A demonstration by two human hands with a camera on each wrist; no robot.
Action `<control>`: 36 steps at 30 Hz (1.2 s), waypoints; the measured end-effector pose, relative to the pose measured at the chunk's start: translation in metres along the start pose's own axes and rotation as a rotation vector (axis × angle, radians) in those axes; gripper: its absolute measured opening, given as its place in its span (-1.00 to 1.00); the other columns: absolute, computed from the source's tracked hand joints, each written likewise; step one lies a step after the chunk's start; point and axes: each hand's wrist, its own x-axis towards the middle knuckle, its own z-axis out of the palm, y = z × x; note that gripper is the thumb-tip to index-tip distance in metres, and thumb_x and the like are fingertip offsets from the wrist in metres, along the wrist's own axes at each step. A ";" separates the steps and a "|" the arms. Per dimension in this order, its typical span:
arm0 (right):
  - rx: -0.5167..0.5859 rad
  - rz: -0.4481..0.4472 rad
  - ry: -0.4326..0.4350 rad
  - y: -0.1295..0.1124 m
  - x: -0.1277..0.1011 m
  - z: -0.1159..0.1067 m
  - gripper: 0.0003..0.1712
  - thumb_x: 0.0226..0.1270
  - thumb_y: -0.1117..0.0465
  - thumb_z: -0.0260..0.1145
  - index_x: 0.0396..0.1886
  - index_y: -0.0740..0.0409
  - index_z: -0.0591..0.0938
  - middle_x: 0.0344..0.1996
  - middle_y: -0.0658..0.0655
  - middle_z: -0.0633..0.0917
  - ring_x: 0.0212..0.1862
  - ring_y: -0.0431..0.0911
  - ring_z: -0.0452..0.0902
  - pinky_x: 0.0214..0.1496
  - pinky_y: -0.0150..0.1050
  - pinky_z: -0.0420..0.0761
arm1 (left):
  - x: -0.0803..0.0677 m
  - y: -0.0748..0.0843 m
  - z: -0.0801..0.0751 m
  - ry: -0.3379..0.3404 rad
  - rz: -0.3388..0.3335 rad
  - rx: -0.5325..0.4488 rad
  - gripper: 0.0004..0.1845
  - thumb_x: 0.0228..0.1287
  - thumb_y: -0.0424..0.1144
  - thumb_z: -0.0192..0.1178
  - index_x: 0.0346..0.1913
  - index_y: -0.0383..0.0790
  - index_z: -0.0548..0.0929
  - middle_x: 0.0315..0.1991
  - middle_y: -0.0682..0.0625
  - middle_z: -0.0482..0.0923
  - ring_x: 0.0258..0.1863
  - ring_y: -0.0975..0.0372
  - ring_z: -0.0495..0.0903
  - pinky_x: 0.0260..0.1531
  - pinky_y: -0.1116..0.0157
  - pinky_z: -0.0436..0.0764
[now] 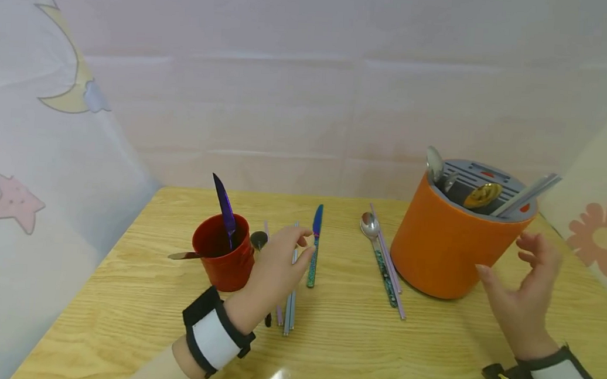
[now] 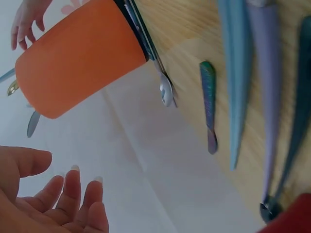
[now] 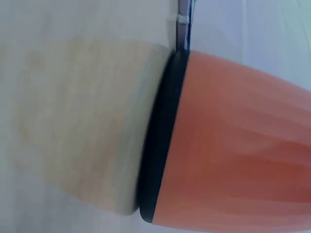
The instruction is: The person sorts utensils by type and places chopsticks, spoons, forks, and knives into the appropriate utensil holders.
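Note:
My left hand (image 1: 280,258) hovers above the table between a red cup (image 1: 224,269) and a knife with a blue blade (image 1: 318,220). In the left wrist view its fingers (image 2: 70,187) are loosely bent, with nothing between them. My right hand (image 1: 525,296) is beside an orange utensil holder (image 1: 442,246), thumb and fingers spread apart and holding nothing; whether it touches the holder I cannot tell. Spoons, one with a gold bowl (image 1: 483,195), and light grey chopsticks (image 1: 527,195) stand in the holder's grey slotted top. The right wrist view shows the orange holder (image 3: 233,145), no fingers.
A purple knife (image 1: 224,207) leans in the red cup. Blue-grey chopsticks (image 1: 289,312) and a dark spoon (image 1: 259,239) lie partly under my left arm. Left of the holder lie a silver spoon (image 1: 370,226) and lilac chopsticks (image 1: 393,272). A fabric backdrop (image 1: 266,122) stands behind the table.

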 end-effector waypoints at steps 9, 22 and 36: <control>0.075 -0.173 -0.247 -0.022 -0.008 0.014 -0.04 0.30 -0.22 0.27 0.18 0.63 0.29 0.16 -0.02 0.49 0.15 -0.28 0.37 0.19 -0.46 0.27 | -0.030 -0.025 -0.015 0.043 -0.022 -0.011 -0.64 0.36 -0.27 0.22 0.15 -0.33 0.53 0.08 -0.14 0.55 0.12 0.01 0.50 0.11 0.03 0.49; 0.158 0.012 -0.765 -0.024 -0.012 0.031 -0.30 0.43 0.25 0.24 0.42 0.44 0.19 0.40 0.21 0.27 0.36 -0.22 0.22 0.32 -0.49 0.18 | -0.064 -0.048 -0.033 0.069 -0.254 0.062 -0.80 0.35 -0.18 0.23 -0.09 -0.22 0.65 -0.20 0.02 0.62 -0.19 0.14 0.61 -0.16 0.14 0.61; 0.059 0.280 -0.930 -0.028 -0.014 0.068 -0.31 0.43 0.38 0.17 0.49 0.19 0.17 0.35 0.27 0.28 0.24 -0.17 0.27 0.17 0.06 0.38 | -0.070 -0.090 -0.066 0.091 -0.529 0.160 -0.15 0.27 0.28 0.15 0.19 -0.53 0.44 0.06 -0.37 0.52 0.00 -0.18 0.53 -0.16 -0.14 0.54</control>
